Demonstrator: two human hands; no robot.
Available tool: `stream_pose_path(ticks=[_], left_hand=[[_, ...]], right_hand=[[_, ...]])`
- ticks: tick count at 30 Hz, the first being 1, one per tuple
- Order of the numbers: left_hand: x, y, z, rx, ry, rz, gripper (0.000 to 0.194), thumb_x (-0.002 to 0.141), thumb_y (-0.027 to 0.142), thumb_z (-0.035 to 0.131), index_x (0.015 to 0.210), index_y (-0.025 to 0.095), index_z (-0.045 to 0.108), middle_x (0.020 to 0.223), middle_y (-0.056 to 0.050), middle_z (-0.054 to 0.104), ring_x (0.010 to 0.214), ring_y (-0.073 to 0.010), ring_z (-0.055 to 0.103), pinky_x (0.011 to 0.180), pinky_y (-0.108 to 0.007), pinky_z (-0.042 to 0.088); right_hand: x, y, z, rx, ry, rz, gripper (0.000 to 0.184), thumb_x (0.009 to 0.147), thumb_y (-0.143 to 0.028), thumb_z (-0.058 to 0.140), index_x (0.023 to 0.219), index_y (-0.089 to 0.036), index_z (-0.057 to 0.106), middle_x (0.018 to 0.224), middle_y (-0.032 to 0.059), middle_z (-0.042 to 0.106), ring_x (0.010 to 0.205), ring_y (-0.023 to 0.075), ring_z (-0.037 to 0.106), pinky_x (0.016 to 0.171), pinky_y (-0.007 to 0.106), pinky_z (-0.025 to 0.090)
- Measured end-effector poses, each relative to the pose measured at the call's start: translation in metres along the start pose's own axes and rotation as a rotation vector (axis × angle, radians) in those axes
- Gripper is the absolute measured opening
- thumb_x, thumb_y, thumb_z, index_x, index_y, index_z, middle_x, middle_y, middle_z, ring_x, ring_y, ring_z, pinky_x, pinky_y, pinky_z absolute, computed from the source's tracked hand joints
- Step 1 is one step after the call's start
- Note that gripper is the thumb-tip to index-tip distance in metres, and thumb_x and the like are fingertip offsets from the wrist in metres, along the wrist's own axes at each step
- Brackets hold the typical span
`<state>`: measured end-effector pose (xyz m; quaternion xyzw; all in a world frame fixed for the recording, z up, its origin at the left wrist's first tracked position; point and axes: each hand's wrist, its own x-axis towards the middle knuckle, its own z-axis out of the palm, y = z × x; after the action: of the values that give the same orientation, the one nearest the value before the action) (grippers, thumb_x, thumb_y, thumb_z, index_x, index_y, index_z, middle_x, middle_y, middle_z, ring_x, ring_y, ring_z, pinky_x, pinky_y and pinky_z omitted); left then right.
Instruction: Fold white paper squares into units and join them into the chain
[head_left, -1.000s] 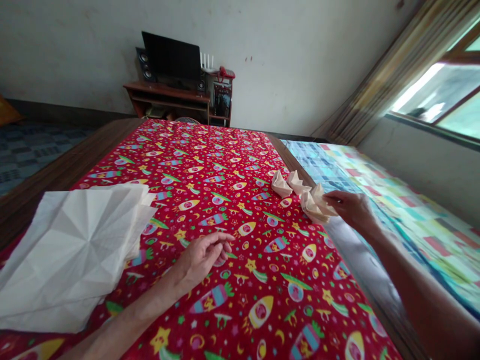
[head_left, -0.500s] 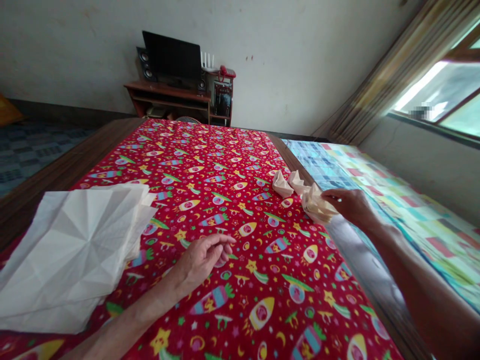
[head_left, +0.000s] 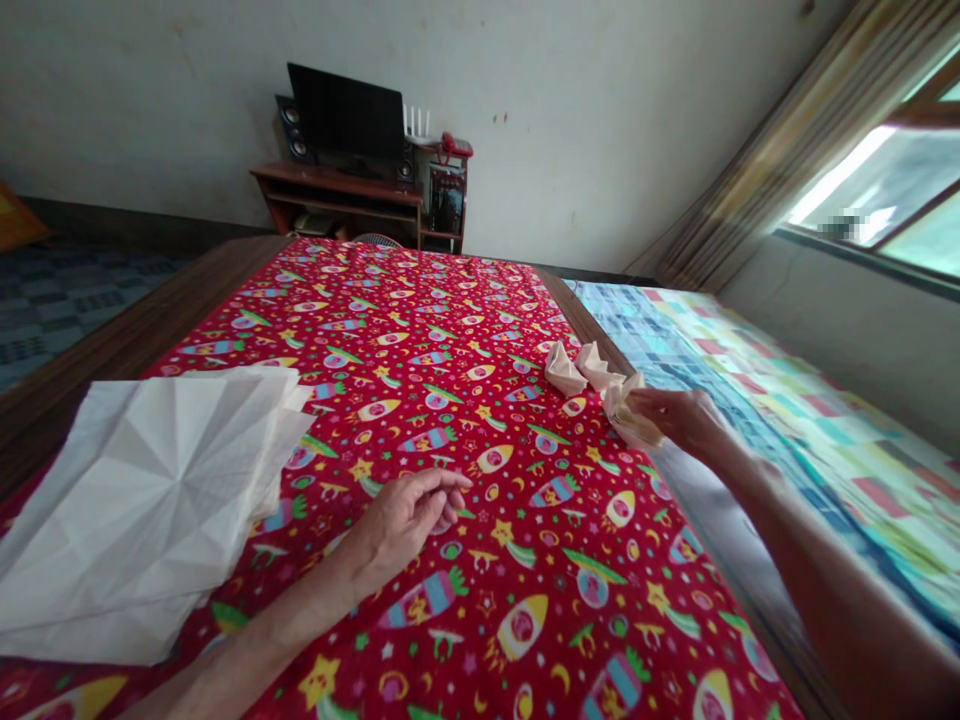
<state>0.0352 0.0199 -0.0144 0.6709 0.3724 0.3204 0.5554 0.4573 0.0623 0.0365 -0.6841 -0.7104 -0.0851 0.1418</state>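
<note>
My right hand reaches across to the table's right edge, its fingers pressed together on a folded paper piece of cream colour; the fingertips partly cover that piece. Two similar pointed paper pieces, one at the left and one behind, sit close by on the cloth. My left hand lies loosely on the red patterned cloth, index finger stretched out, other fingers slightly bent, holding nothing. To its left spreads a stack of creased white paper sheets, apart from the hand.
Brown table edges show on both sides of the cloth. Beyond the right edge lies a bed with a checked cover. Against the far wall stands a small desk with a monitor, speakers and a red telephone.
My right hand has shifted slightly left and down over the folded paper piece at the edge. My left hand and the sheet stack have stayed put.
</note>
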Motion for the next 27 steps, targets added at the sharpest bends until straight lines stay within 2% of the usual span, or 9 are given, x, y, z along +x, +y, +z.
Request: stream_pose_path(ticks=[3,8,11,15,22,27], left_hand=[[-0.001,0.002,0.000,-0.004,0.003,-0.010,0.031,0.086,0.029,0.043,0.103,0.012,0.062,0.082,-0.006,0.065,0.068,-0.0122,0.062,0.061,-0.022,0.052],[-0.001,0.003,0.001,-0.009,0.004,-0.023,0.030,0.085,0.029,0.044,0.102,0.012,0.062,0.081,-0.006,0.065,0.068,-0.0119,0.062,0.061,-0.021,0.052],[0.000,0.001,0.001,-0.013,0.001,-0.017,0.030,0.085,0.029,0.044,0.103,0.012,0.062,0.082,-0.006,0.065,0.068,-0.0120,0.062,0.062,-0.021,0.052],[0.000,-0.001,0.001,-0.017,-0.003,-0.016,0.030,0.085,0.029,0.044,0.103,0.014,0.062,0.083,-0.006,0.065,0.069,-0.0120,0.062,0.062,-0.022,0.053],[-0.001,0.000,0.001,-0.013,-0.010,-0.021,0.030,0.085,0.030,0.044,0.103,0.014,0.061,0.083,-0.006,0.065,0.069,-0.0128,0.062,0.062,-0.023,0.053],[-0.001,0.001,0.001,0.008,-0.017,-0.016,0.030,0.086,0.030,0.043,0.103,0.014,0.061,0.083,-0.006,0.065,0.069,-0.0126,0.063,0.063,-0.023,0.053]], right_hand=[[-0.003,0.001,0.007,0.036,-0.057,0.002,0.032,0.084,-0.036,0.054,0.099,-0.015,0.072,0.064,0.0067,0.069,0.050,0.0140,0.057,0.048,0.023,0.033],[-0.005,0.000,0.011,0.052,-0.043,0.059,0.035,0.082,-0.038,0.049,0.097,-0.016,0.071,0.069,0.0077,0.071,0.053,0.0165,0.060,0.049,0.023,0.034],[-0.005,-0.006,0.010,0.078,-0.038,0.072,0.036,0.080,-0.040,0.049,0.093,-0.017,0.073,0.067,0.0069,0.070,0.052,0.0161,0.060,0.049,0.023,0.034],[-0.003,-0.012,0.009,0.097,-0.096,0.034,0.036,0.079,-0.037,0.047,0.086,-0.014,0.074,0.067,0.0073,0.070,0.053,0.0154,0.059,0.049,0.023,0.034],[0.013,-0.008,0.017,-0.094,-0.216,0.059,0.036,0.076,-0.033,0.047,0.079,-0.013,0.077,0.058,0.0082,0.065,0.047,0.0142,0.053,0.046,0.024,0.027],[0.021,-0.010,0.025,-0.140,-0.199,0.056,0.032,0.074,-0.032,0.050,0.065,-0.015,0.075,0.049,0.0068,0.060,0.042,0.0113,0.044,0.045,0.026,0.022]])
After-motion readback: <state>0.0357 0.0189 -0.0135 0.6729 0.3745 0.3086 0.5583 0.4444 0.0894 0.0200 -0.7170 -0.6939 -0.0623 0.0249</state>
